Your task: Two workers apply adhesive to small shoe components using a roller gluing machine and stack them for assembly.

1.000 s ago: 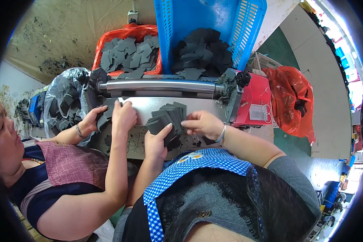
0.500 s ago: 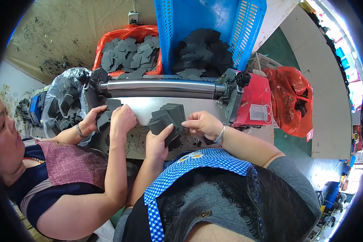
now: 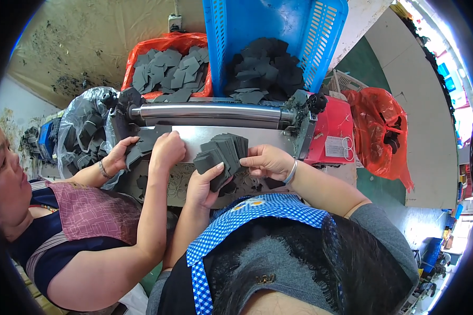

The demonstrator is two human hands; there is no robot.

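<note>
A fanned stack of thin dark grey squarish pieces [image 3: 219,156] is gripped in my left hand [image 3: 201,188], the thumb lying across its front. Fingertips of my right hand [image 3: 268,163], which wears a bracelet, pinch the right edge of that same stack. Both hands are just in front of a metal feed plate [image 3: 194,136] below a shiny steel roller [image 3: 210,115]. To my left, a co-worker's hand [image 3: 122,155] holds similar dark pieces [image 3: 142,144]. The co-worker's other hand [image 3: 168,149] is at a piece [image 3: 162,129] on the plate's left side.
Behind the roller stand a red-lined container [image 3: 129,65] of grey pieces and a blue crate [image 3: 320,47] with darker ones. A clear bag [image 3: 68,121] of pieces sits far left. On the right are a red machine housing [image 3: 328,131] and a red bag [image 3: 378,121].
The stack in my left hand is fanned out wider to the right, and my right hand has shifted slightly right. The co-worker's nearer hand moved right along the plate.
</note>
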